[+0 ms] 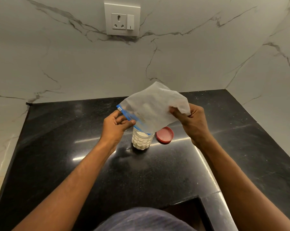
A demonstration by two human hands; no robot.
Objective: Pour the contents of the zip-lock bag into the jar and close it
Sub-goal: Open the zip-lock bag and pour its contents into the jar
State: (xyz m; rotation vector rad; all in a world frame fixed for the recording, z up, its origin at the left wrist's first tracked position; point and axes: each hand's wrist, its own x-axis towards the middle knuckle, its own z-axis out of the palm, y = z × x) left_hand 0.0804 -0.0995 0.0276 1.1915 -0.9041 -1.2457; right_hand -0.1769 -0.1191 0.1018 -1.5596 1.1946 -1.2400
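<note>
A clear zip-lock bag (pixel 150 107) with a blue zipper strip is held tilted, its mouth pointing down over the jar. My left hand (pixel 115 126) pinches the blue zipper edge. My right hand (pixel 193 121) grips the bag's raised bottom corner. The bag looks nearly flat, with a faint white dusting inside. Below the mouth stands a clear textured jar (pixel 141 141), filled with white powder almost to its rim. Its red lid (pixel 165 135) lies flat on the counter just right of the jar.
The black stone counter (pixel 91 164) runs to marble walls at the back and on both sides. A white wall socket (pixel 122 21) sits high on the back wall. The counter's front edge has a notch (pixel 190 207) at lower right.
</note>
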